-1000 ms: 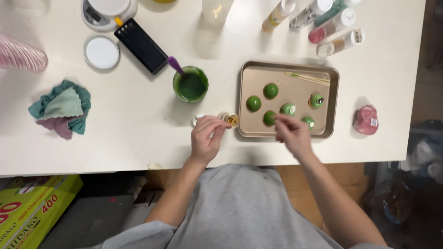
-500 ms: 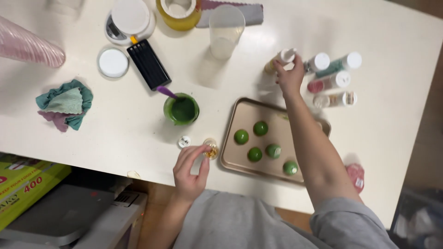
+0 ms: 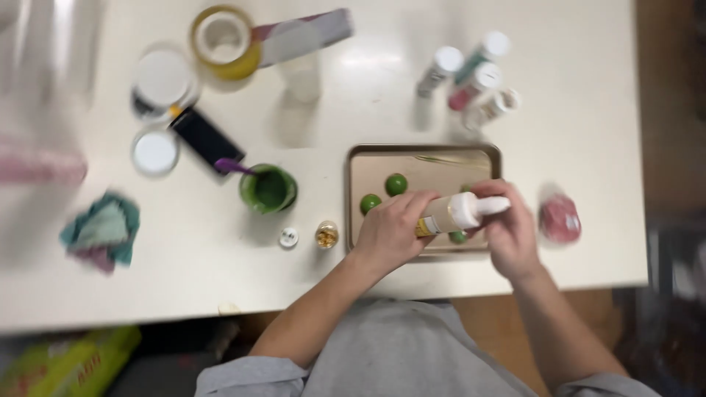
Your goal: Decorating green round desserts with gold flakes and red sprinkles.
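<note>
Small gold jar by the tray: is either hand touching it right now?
No. The gold jar stands alone on the table; both the left hand and right hand hold a bottle above the tray.

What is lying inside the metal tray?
Green balls lie in the metal tray; three show. Both hands and the squeeze bottle cover the rest, so the count is unclear.

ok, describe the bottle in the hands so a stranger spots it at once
Find the metal tray on the white table. Above its green balls, the left hand and right hand hold a cream bottle sideways. Unlike the bottles standing behind the tray, it is off the table, white cap pointing right.
</note>
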